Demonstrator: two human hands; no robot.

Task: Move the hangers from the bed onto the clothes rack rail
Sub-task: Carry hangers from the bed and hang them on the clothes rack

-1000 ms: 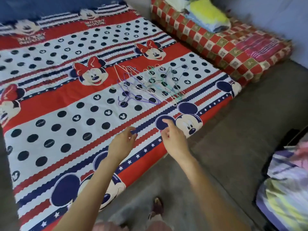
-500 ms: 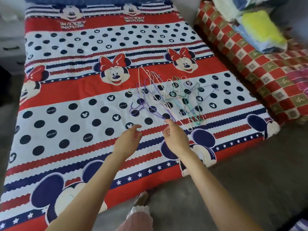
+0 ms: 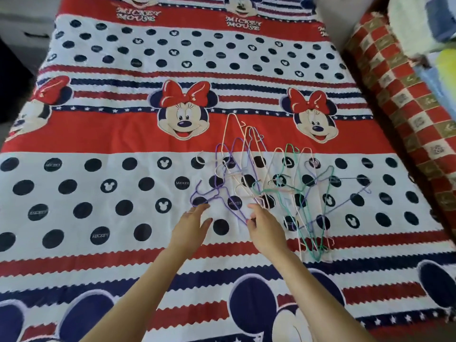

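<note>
Several thin wire hangers [image 3: 278, 191] in pink, purple, green and white lie tangled in a flat pile on the bed [image 3: 98, 149], right of its middle. My left hand [image 3: 191, 227] hovers with its fingers spread just below the hook end of a purple hanger [image 3: 217, 191] at the pile's left edge. My right hand [image 3: 265, 229] reaches the lower corner of that same purple hanger, its fingertips at the wire. Neither hand visibly grips anything. No clothes rack shows in this view.
The bed's sheet is a red, white and navy cartoon-mouse print. A red checkered mattress [image 3: 404, 102] runs along the right side, with folded towels and blankets [image 3: 429, 28] stacked on it. Dark furniture [image 3: 22, 33] stands at the far left.
I have leaned in over the bed, so the pile looks closer. Both hands moved forward from the sheet's near stripes to the pile's left edge.
</note>
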